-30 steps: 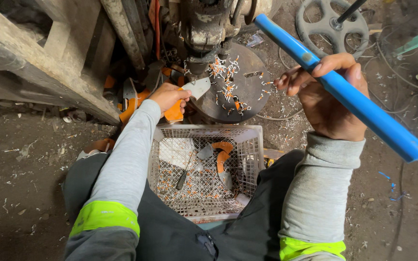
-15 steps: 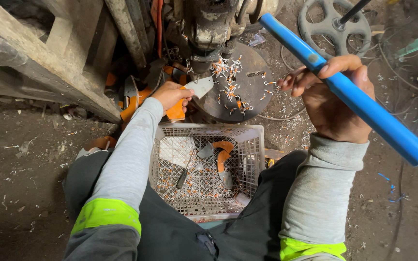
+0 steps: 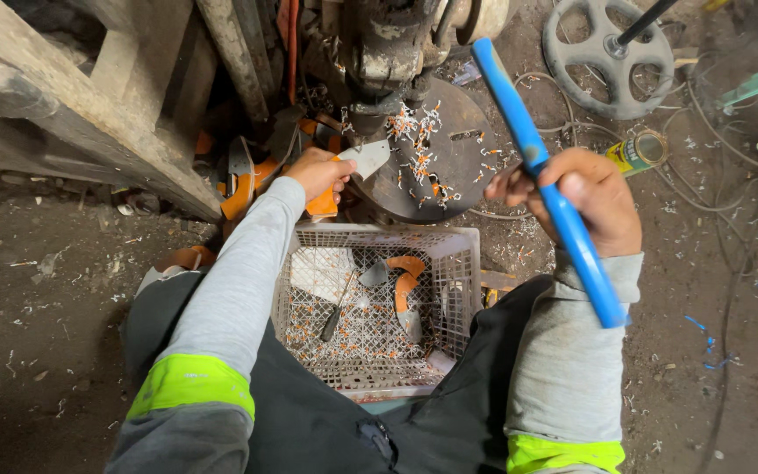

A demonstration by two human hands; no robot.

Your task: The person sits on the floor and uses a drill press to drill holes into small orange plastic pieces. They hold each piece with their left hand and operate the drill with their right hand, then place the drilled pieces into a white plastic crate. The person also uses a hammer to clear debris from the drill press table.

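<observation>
Blue rod (image 3: 547, 186) swung steeper, now nearly upright across the view.
Head view: clenched mid-length in right hand (image 3: 582, 200); stiff, light, probably smooth. Left hand (image 3: 316, 172) grips orange-handled trowel (image 3: 344, 175) above plastic basket (image 3: 462, 263).

The left hand (image 3: 318, 171) grips an orange-handled trowel (image 3: 348, 171), its pale blade pointing toward the round metal plate (image 3: 449, 162) of a machine, which is strewn with white and orange shavings (image 3: 414, 132). The right hand (image 3: 585, 197) is closed around a blue rod (image 3: 546, 184) held at a slant above the floor (image 3: 46, 316). Between the person's knees stands a white plastic basket (image 3: 462, 263) holding another orange-handled trowel (image 3: 405, 285) and a dark tool (image 3: 335, 316). More orange-handled pieces lie beside a wooden beam (image 3: 89, 114). A grey wheel (image 3: 620, 61) and a can (image 3: 638, 151) lie near the cables.
</observation>
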